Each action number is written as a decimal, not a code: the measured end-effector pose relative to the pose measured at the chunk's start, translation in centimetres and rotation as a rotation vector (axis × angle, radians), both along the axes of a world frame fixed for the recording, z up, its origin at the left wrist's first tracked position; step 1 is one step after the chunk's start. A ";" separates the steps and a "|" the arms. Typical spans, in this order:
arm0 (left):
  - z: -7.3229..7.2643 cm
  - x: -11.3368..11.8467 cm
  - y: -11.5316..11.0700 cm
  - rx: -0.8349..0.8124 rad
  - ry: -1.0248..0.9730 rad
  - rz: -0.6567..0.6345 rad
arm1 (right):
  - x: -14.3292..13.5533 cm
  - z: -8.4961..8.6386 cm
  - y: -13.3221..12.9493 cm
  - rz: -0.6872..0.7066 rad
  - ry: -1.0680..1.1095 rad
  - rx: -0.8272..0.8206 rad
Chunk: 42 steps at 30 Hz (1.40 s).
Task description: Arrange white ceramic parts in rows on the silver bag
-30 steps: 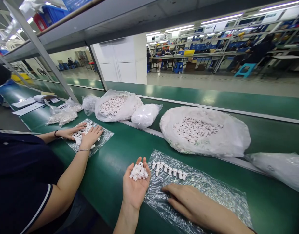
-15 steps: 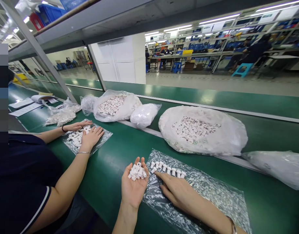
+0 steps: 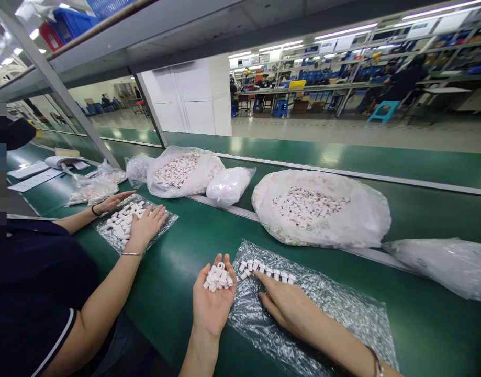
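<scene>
My left hand [image 3: 212, 309] is cupped palm up, holding a heap of small white plastic fittings [image 3: 219, 277]. Beside it, my right hand [image 3: 293, 306] reaches over a clear plastic bag [image 3: 342, 298] lying flat on the green bench. Its index finger is stretched out and its tip touches the edge of a row of white fittings [image 3: 277, 274]. The thumb stands apart below, and the other fingers are mostly hidden. A couple of fittings begin a second row under the left end of the first.
A large open bag of fittings [image 3: 322, 209] lies behind my hands, with another open bag [image 3: 179, 170] farther left. At left, a co-worker's hands [image 3: 148, 228] rest over fittings on a plastic bag [image 3: 167, 225]. A grey shelf [image 3: 224, 31] runs overhead.
My right fingertip has shifted slightly right along the row. My left hand still holds its heap. The co-worker's far hand has lifted off the fittings.
</scene>
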State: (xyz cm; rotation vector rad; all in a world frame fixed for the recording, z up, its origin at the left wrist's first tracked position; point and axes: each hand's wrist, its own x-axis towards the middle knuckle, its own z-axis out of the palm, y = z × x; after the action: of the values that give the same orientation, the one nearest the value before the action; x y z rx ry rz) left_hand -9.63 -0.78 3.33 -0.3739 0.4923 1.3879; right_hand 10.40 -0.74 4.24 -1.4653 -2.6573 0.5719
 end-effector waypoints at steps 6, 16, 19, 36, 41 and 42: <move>-0.1 0.0 0.0 -0.004 -0.001 -0.002 | 0.0 -0.4 -0.5 0.049 -0.054 0.095; -0.5 0.0 0.1 -0.017 0.012 0.003 | 0.6 -0.1 -1.5 0.057 -0.357 0.222; -0.4 0.1 0.1 -0.016 0.011 0.004 | 1.3 0.0 -1.7 0.046 -0.345 0.276; 1.2 3.9 -2.2 -0.016 -0.062 -0.178 | 2.6 5.1 -3.1 0.091 0.092 0.380; 0.5 5.9 -4.2 -0.002 -0.098 -0.280 | 1.9 4.6 -3.8 0.120 0.173 0.348; 0.4 6.1 -4.4 0.008 -0.100 -0.289 | 1.8 4.4 -3.9 0.123 0.172 0.338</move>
State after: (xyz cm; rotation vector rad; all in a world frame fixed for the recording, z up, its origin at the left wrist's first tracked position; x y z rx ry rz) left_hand -3.58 -5.18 3.75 -0.3488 0.4391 1.0861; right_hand 12.17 -4.63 8.66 -1.1156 -2.5624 0.2259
